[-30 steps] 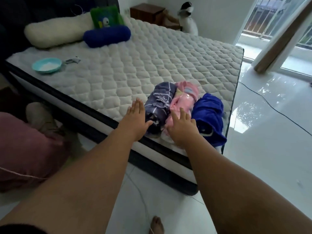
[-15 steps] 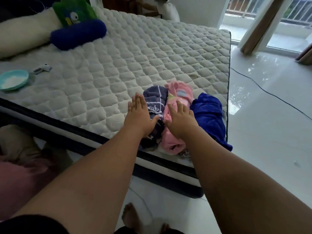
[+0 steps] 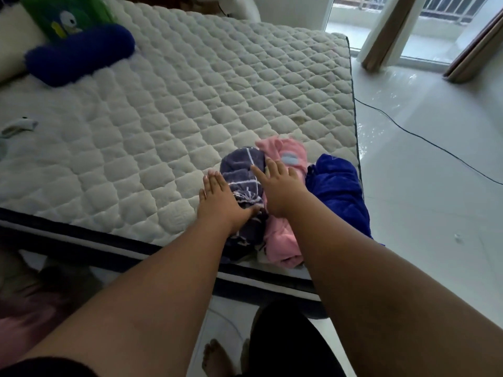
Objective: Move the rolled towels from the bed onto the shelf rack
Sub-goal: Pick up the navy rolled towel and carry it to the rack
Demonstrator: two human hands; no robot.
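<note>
Your three rolled towels lie side by side at the near right corner of the white quilted mattress, their near ends reaching the mattress's front edge: a dark grey rolled towel with thin white stripes on the left, a pink rolled towel with a pale blue patch in the middle, and a deep blue plush rolled towel on the right, whose loose end spills over the edge. Your left hand lies flat and unclenched against the left flank of the grey roll, thumb across its top; your right hand is spread over the seam between the grey and pink rolls, fingers extended, not yet closed on anything. So both hands touch cloth but neither holds a towel. These rolls look light, soft and easily squashed, and the real risk is unrolling rather than dropping: the blue one already seems slack. Judging from this, you would do best to cup each roll around its middle from both sides, or press the grey and pink pair together between your palms, keeping loose tail ends tucked underneath as you lift. The shelf rack is not in view, so you will have to turn to find it.
</note>
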